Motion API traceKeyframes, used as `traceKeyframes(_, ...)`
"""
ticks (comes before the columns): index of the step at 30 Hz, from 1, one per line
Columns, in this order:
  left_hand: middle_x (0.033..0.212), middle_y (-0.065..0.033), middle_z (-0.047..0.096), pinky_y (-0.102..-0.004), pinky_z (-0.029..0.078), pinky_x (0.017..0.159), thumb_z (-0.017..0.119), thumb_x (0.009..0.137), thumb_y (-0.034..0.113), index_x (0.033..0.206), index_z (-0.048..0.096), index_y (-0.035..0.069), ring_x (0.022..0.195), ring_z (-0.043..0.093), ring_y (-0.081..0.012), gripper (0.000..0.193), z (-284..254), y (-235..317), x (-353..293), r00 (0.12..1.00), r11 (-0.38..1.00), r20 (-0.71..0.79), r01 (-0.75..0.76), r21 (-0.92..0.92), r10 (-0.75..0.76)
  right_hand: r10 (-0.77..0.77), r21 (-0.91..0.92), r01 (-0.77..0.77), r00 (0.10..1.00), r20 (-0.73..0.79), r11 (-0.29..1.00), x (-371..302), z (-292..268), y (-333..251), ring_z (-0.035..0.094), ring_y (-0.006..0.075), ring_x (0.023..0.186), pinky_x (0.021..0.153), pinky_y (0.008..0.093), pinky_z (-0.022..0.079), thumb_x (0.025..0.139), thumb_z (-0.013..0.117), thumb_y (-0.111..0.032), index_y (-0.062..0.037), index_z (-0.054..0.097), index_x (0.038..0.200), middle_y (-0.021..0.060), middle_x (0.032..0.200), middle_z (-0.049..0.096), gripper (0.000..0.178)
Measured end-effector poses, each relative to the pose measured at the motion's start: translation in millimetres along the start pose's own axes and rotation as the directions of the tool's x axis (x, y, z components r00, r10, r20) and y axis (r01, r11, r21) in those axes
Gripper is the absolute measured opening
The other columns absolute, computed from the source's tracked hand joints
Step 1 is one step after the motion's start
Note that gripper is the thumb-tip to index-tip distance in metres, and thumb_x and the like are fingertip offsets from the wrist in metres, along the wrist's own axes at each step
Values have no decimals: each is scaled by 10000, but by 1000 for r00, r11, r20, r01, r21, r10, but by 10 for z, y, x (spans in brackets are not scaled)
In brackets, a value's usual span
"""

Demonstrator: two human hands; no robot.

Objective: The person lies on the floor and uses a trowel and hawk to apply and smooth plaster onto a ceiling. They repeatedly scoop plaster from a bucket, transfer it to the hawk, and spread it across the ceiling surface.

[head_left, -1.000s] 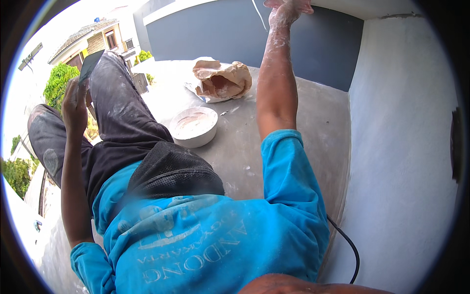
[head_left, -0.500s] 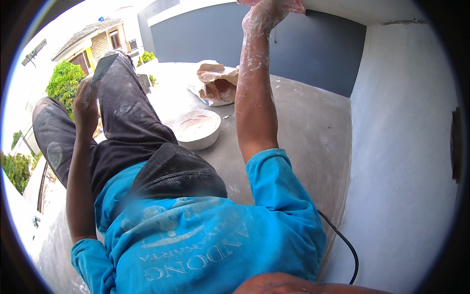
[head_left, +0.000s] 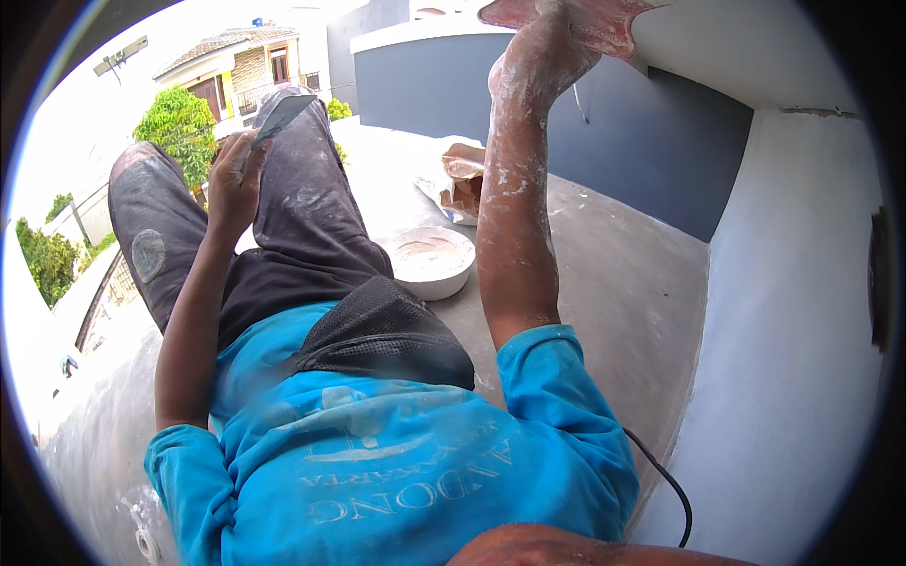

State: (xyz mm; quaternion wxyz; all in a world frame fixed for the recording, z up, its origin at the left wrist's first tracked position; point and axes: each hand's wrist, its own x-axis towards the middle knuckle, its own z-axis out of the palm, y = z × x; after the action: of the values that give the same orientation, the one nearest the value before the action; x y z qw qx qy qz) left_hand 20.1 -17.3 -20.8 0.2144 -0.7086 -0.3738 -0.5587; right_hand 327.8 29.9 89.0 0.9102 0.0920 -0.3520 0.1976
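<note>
My left hand (head_left: 234,179) is closed around a flat scraper with a dark grey-green blade (head_left: 286,113), held near my raised knee. Raised up on the other side, my right hand (head_left: 545,71), smeared with pale plaster, grips a broad reddish plaster-smeared spreader (head_left: 609,26) close under the white ceiling (head_left: 755,61). Whether that spreader touches the ceiling I cannot tell. Between my legs and right arm stands a white basin (head_left: 434,285) holding pale pinkish paste. Behind it is a torn paper bag (head_left: 462,165), partly hidden by my right forearm.
A white wall (head_left: 783,283) rises on the right, with a black cable (head_left: 675,486) by its foot. A low dark grey wall (head_left: 651,141) stands beyond the concrete floor (head_left: 613,245). Trees (head_left: 179,127) and a house (head_left: 250,71) show outside at the left.
The view has shifted, so the basin, bag and legs sit farther right. My right hand shows lower in the picture, with more of the spreader visible. Both hands keep their grip.
</note>
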Motion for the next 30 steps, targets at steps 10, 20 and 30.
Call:
traceKeyframes(10,961,-141,618,-322,441,815,561,954,183,1095,611,-20,869,577,-234,252,-42,-50,92,996,994,19,88,-63,-87,-71,-46,71,997,-10,996,-418,447,-297,545,155,821,760,315,476,786,577,-13,43,471,1086,78,930,539,324)
traceKeyframes(20,846,-34,609,-241,442,680,502,992,314,1073,607,0,735,543,-95,341,50,65,227,945,874,167,324,-362,-281,-93,-44,97,993,77,994,-1103,797,-735,560,209,947,914,409,460,747,649,-65,35,526,1085,110,1012,558,373)
traceKeyframes(30,658,4,521,-227,365,456,427,1013,390,992,619,39,505,436,-52,401,77,540,257,884,769,381,437,-467,-271,101,-60,-115,976,-194,992,-1115,-563,-346,600,168,828,778,296,482,774,646,-60,34,625,853,66,895,640,125)
